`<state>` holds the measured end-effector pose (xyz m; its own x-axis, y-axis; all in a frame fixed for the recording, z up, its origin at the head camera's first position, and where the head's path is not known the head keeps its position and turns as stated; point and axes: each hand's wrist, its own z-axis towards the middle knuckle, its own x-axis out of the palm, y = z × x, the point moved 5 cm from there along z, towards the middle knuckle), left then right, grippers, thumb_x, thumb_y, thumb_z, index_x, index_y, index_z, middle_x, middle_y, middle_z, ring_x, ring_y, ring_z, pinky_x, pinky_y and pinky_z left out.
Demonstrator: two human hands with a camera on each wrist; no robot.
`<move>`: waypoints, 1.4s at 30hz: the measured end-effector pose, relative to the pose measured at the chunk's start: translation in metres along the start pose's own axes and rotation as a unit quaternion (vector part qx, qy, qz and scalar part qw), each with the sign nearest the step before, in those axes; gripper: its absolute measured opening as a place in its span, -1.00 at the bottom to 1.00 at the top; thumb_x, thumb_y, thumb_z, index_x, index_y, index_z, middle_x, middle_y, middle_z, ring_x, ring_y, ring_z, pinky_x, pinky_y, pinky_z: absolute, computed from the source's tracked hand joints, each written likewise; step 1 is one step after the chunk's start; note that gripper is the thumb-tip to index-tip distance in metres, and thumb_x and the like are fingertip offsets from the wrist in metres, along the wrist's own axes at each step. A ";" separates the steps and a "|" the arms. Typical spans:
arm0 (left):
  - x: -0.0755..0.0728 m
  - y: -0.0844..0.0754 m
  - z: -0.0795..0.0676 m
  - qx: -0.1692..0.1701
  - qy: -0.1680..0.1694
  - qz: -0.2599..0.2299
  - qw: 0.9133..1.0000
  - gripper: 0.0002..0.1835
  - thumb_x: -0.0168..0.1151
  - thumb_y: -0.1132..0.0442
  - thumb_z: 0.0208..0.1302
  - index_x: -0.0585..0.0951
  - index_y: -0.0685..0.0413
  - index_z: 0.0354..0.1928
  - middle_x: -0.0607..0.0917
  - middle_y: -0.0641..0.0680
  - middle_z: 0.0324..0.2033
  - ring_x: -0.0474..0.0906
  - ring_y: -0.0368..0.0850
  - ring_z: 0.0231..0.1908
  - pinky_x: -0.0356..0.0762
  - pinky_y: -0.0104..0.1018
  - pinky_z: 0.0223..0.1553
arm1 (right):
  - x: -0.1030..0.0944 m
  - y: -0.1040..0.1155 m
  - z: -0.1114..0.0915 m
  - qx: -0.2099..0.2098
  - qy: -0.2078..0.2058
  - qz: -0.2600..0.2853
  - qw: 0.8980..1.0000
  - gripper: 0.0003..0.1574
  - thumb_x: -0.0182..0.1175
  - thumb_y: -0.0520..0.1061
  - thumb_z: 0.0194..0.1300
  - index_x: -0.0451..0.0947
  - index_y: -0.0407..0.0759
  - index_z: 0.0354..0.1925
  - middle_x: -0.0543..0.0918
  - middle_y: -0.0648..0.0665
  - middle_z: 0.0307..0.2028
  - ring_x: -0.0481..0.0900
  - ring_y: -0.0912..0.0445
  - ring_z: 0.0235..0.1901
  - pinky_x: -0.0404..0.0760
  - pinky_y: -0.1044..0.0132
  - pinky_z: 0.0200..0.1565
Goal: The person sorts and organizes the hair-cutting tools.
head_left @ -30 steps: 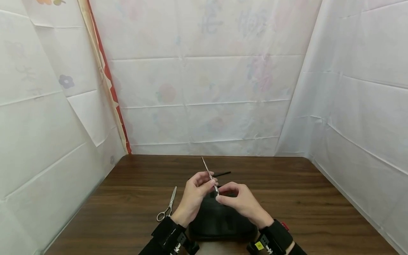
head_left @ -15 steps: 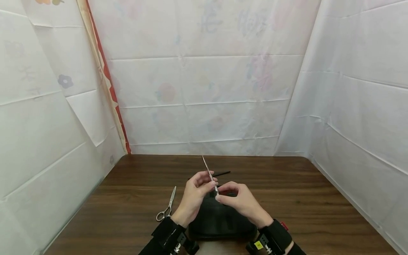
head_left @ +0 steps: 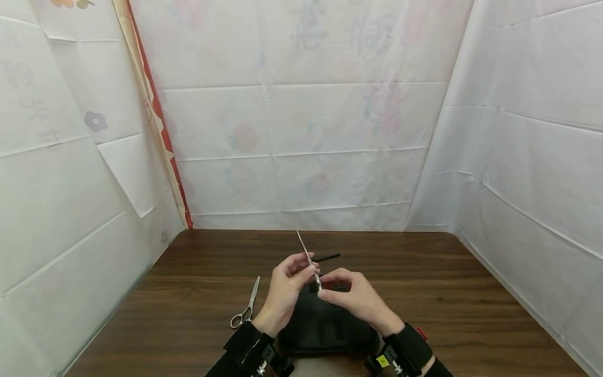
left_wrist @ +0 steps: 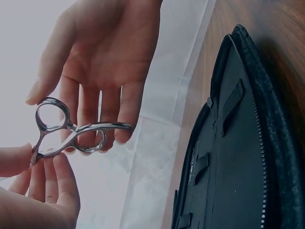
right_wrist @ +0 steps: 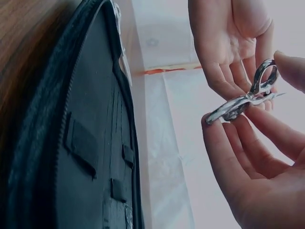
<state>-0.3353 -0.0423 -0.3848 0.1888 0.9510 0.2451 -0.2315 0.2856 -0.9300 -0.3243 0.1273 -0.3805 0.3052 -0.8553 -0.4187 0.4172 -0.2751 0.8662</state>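
A slim pair of metal scissors (head_left: 303, 246) is held up over the table, blades pointing away. My left hand (head_left: 285, 293) pinches it between thumb and fingers partway along. My right hand (head_left: 355, 298) is at the handle end: in the left wrist view its thumb touches one ring of the scissors (left_wrist: 71, 138), and a fingertip meets the curved tail of the other handle. Below both hands a black zip case (head_left: 330, 327) lies open on the table, with elastic loops inside. Another pair of scissors (head_left: 253, 301) lies left of my left hand.
Behind my left hand a thin black stick-like thing (head_left: 330, 257) shows on the brown wooden table (head_left: 471, 303). White sheets (head_left: 301, 125) hang along the back and both sides. Each wrist wears a black strap.
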 end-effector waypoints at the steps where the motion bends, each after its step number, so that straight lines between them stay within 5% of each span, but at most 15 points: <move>1: 0.000 0.000 0.000 0.000 -0.001 0.000 1.000 -0.65 0.28 0.37 0.41 0.57 0.30 0.18 0.68 0.29 -0.03 0.69 -0.07 -0.10 0.64 -0.27 0.00 | -0.001 -0.001 0.000 0.001 0.002 -0.002 1.000 -0.63 0.35 -0.05 0.37 0.69 -0.20 0.07 0.66 -0.15 -0.04 0.56 -0.04 -0.01 0.55 0.15 -0.03; 6: -0.003 0.002 0.001 -0.006 0.002 0.005 1.000 -0.65 0.27 0.36 0.43 0.57 0.30 0.20 0.68 0.26 -0.03 0.67 -0.06 -0.08 0.63 -0.29 0.01 | -0.006 -0.005 0.001 0.002 0.008 -0.019 1.000 -0.55 0.34 -0.01 0.39 0.65 -0.22 0.13 0.66 -0.18 0.00 0.58 -0.02 -0.01 0.58 0.17 0.00; 16: -0.010 0.002 0.005 -0.013 -0.003 0.016 1.000 -0.64 0.29 0.34 0.41 0.59 0.27 0.20 0.67 0.29 -0.01 0.67 -0.02 -0.05 0.63 -0.28 0.02 | -0.019 -0.018 0.001 0.015 0.011 -0.057 0.998 -0.41 0.39 0.03 0.34 0.56 -0.19 0.23 0.61 -0.19 0.15 0.56 -0.14 0.18 0.51 -0.16 0.20; 23: -0.015 0.003 0.006 -0.010 -0.006 0.035 0.999 -0.63 0.29 0.30 0.42 0.59 0.27 0.21 0.71 0.20 -0.04 0.68 -0.04 -0.05 0.62 -0.26 0.02 | -0.020 -0.028 0.001 0.015 0.025 -0.150 0.988 -0.31 0.44 0.14 0.27 0.55 -0.16 0.24 0.57 -0.14 0.16 0.54 -0.13 0.19 0.50 -0.14 0.20; 32: -0.023 0.000 0.007 -0.022 -0.028 0.043 0.998 -0.66 0.29 0.33 0.41 0.63 0.22 0.19 0.70 0.26 -0.02 0.67 0.14 -0.01 0.60 -0.14 0.05 | -0.015 -0.035 -0.007 0.079 0.159 -0.206 0.962 0.07 0.48 0.17 0.21 0.29 -0.31 0.46 0.22 -0.34 0.44 0.23 -0.29 0.41 0.38 -0.26 0.24; 42: -0.023 0.002 0.011 -0.029 -0.035 0.040 0.998 -0.68 0.30 0.35 0.40 0.66 0.23 0.16 0.72 0.16 -0.10 0.70 -0.01 -0.12 0.61 -0.23 -0.05 | -0.015 -0.041 -0.016 0.116 0.213 -0.231 0.942 0.21 0.54 0.15 0.13 0.19 -0.30 0.52 0.03 -0.37 0.53 0.02 -0.33 0.50 0.31 -0.27 0.31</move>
<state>-0.3511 -0.0623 -0.3896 0.1049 0.9771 0.1851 -0.1881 0.2023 -0.9611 -0.3322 0.1586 -0.4141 0.4731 -0.3803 -0.7947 0.4064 -0.7061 0.5798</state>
